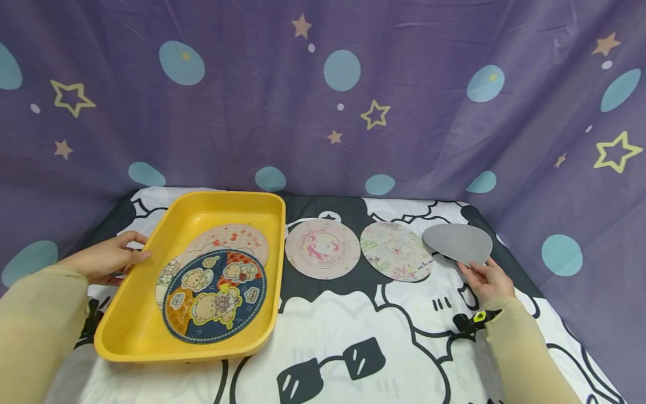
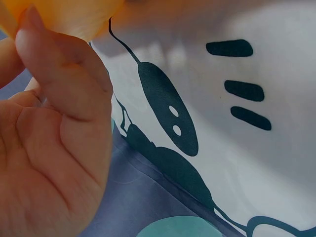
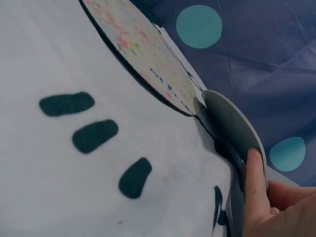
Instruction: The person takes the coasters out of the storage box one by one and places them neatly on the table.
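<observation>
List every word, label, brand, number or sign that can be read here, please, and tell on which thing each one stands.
No word, brand or number can be read clearly.
Pink mat: lettering around its ring, too small to read.
Scribbled mat: handwriting-like marks, too blurred to read.
Dark blue mat: small label-like patches, too small to read.
Grey mat: no writing visible.

And there's a broad open lane along the near side of the table (image 1: 353,317), from the yellow tray (image 1: 138,308) across to the right hand (image 1: 487,280)! Tray walls bar any low sweep left. Beyond, the pink round mat (image 1: 323,249) and scribbled round mat (image 1: 396,251) lie flat, passable overhead; the tilted grey disc (image 1: 459,242) juts up, purple curtain (image 1: 252,112) closing the back.
</observation>
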Motion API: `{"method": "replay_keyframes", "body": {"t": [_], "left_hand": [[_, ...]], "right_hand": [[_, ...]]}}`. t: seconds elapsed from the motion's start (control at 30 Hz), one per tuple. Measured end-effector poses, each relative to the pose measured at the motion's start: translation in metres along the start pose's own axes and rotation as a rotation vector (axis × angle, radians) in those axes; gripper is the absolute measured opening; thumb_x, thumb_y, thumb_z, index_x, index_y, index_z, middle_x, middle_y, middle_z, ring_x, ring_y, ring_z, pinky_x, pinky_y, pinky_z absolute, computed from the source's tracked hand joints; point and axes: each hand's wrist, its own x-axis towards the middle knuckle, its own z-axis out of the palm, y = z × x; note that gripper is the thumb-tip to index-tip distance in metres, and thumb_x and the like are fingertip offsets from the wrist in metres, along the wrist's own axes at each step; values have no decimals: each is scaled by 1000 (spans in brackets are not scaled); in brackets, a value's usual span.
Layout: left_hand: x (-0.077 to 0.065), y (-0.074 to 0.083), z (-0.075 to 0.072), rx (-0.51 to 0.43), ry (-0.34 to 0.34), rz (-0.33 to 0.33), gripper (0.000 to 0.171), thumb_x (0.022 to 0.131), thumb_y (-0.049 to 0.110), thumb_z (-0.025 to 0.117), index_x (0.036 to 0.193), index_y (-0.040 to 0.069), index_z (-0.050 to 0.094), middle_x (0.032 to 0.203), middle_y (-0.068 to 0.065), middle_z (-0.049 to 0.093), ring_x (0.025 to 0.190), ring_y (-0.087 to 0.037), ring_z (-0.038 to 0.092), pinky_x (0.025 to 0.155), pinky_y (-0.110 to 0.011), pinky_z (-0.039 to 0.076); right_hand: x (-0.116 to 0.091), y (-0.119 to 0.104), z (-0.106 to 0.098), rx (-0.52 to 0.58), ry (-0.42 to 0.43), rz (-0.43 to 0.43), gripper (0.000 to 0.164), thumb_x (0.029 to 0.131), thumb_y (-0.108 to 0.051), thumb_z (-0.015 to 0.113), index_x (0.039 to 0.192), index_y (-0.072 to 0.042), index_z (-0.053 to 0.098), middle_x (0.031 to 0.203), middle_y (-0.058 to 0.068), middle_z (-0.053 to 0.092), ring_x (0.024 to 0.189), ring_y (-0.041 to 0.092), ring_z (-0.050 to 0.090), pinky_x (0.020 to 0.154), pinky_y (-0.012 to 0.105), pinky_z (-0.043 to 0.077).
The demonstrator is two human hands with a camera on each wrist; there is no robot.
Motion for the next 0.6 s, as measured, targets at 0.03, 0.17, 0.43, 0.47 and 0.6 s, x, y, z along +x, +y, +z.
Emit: {"method": "replay_keyframes", "body": {"t": [0.03, 0.17, 0.43, 0.47, 0.6], "left_hand": [[0, 0, 0, 1, -1, 2, 57, 106, 28, 46, 138, -9, 17, 98, -8, 63, 81, -19, 60, 74, -37, 57], [1, 0, 0, -2, -2, 3, 57, 105, 28, 47, 138, -9, 17, 97, -7, 64, 81, -19, 60, 73, -37, 57], [1, 0, 0, -4, -6, 1, 57, 106, 28, 46, 138, -9, 16, 96, -6, 65, 80, -19, 61, 72, -37, 56], [1, 0, 0, -3, -6, 0, 58, 106, 29, 46, 138, -9, 16, 96, -6, 65, 80, -19, 61, 72, -37, 56], [1, 0, 0, -2, -8, -1, 59, 106, 29, 46, 138, -9, 15, 96, -6, 65, 80, -19, 61, 72, -37, 56]], "right_hand": [[1, 0, -1, -4, 4, 0, 92, 93, 23, 42, 145, -53, 34, 146, -12, 43, 143, 2, 24, 118, 31, 23], [4, -1, -4, -1, 8, 5, 95, 92, 24, 42, 144, -55, 32, 151, -18, 33, 144, 1, 23, 118, 30, 22], [6, -5, -8, -22, -8, 29, 89, 96, 19, 40, 143, -56, 33, 135, -12, 55, 141, -1, 25, 118, 30, 23], [6, -5, -8, -23, -14, 31, 90, 95, 20, 40, 143, -56, 33, 133, -11, 57, 141, -1, 24, 118, 29, 22], [5, -6, -9, -60, -19, 32, 91, 94, 21, 44, 143, -55, 34, 122, -5, 66, 138, 2, 35, 118, 29, 24]]}}
